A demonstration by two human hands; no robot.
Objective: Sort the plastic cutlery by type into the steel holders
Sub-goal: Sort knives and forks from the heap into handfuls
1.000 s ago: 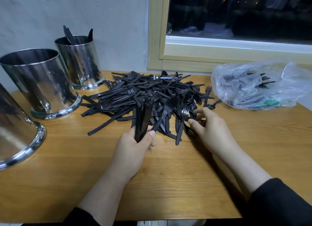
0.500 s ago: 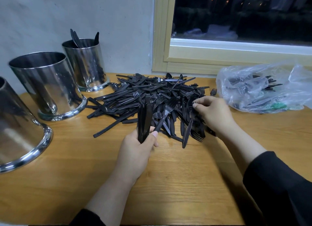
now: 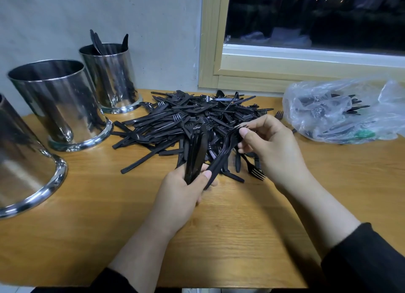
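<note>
A heap of black plastic cutlery [image 3: 192, 117] lies on the wooden table [image 3: 98, 227]. My left hand [image 3: 182, 196] grips an upright bundle of black cutlery [image 3: 197, 152] at the heap's near edge. My right hand [image 3: 269, 148] pinches a single black fork [image 3: 223, 154] near its tines; the fork's handle slants down to my left thumb. Three steel holders stand at the left: the far holder [image 3: 111, 78] has a few black pieces in it, the middle holder [image 3: 59, 102] shows a dark inside, and the near holder [image 3: 24, 168] is cut off by the frame edge.
A clear plastic bag [image 3: 341, 111] with more black cutlery lies at the right rear of the table. A wall and a wooden window frame [image 3: 210, 38] stand behind the table. The table's front edge runs along the bottom.
My right hand lifted a fork out of the heap and brought it left toward the bundle in my left hand. The left hand stayed in place with its bundle.
</note>
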